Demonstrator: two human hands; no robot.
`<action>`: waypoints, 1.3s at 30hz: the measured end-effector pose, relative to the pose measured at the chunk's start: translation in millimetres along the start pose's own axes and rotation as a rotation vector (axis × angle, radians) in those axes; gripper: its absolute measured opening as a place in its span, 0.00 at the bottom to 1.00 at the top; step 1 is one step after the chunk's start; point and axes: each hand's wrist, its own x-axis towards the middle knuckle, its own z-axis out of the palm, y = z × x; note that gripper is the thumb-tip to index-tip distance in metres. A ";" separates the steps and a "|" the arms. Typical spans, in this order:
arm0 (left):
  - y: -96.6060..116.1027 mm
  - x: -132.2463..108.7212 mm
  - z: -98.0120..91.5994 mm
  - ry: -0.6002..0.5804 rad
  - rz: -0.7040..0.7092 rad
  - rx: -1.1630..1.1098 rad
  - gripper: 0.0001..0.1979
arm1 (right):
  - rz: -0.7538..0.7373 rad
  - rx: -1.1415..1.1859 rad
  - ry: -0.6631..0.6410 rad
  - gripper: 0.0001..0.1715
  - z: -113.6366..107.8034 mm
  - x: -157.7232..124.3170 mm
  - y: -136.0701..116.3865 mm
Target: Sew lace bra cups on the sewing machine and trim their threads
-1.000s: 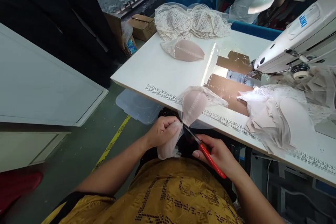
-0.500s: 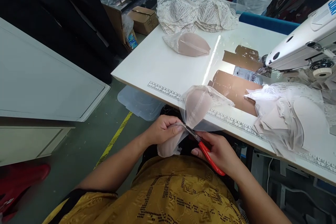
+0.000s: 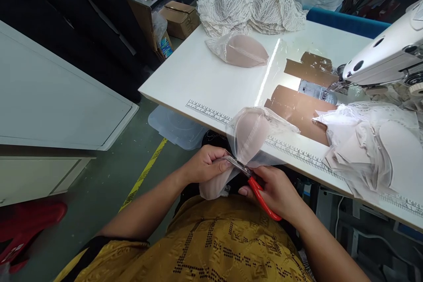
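Observation:
My left hand (image 3: 210, 164) pinches the edge of a beige bra cup with sheer mesh (image 3: 213, 187), which hangs below the fingers near my lap. In my right hand (image 3: 276, 189) is a pair of red-handled scissors (image 3: 261, 196), my fingers around the grips. Their blades point left, lying at the mesh between the held cup and a second beige cup (image 3: 251, 134). That second cup rests on the table's front edge, with mesh and lace trailing right. How far the blades are apart is hard to make out.
A white sewing machine (image 3: 385, 48) stands at the right of the white table (image 3: 185, 75). Stacked lace cups (image 3: 228, 9) lie at the back, a single beige cup (image 3: 247, 50) before them. Loose cup pieces (image 3: 366, 150) are heaped at the right. Brown tape (image 3: 297, 108) covers part of the tabletop.
The scissor blades have shifted slightly and show more broadly against the mesh near my left fingers. Both hands keep their holds. The view has moved a little.

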 end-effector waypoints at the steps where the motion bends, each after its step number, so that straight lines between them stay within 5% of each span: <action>1: 0.0 0.1 0.0 -0.005 -0.003 -0.002 0.20 | -0.007 0.006 0.005 0.19 0.3 -0.1 0.3; 12: 8.4 -0.5 0.3 -0.046 -0.061 -0.003 0.19 | -0.062 -0.009 0.069 0.16 5.5 -3.2 12.9; 22: 8.5 4.3 -10.4 0.032 0.057 -0.021 0.12 | -0.056 0.286 0.362 0.15 21.1 -18.7 20.2; 27: 15.4 12.7 15.1 0.055 0.145 0.043 0.11 | 0.024 0.643 0.431 0.16 34.7 -17.4 12.5; 32: 16.6 -0.2 44.8 -0.044 0.251 0.195 0.13 | 0.134 0.563 0.593 0.11 29.9 -20.6 0.8; 36: 38.0 -21.8 35.2 -0.383 0.266 0.315 0.12 | -0.002 0.394 0.341 0.04 -4.5 -36.5 -7.0; 39: 59.6 -31.8 19.0 -0.331 0.326 0.271 0.11 | -0.145 0.295 0.020 0.11 -35.1 -44.7 -18.7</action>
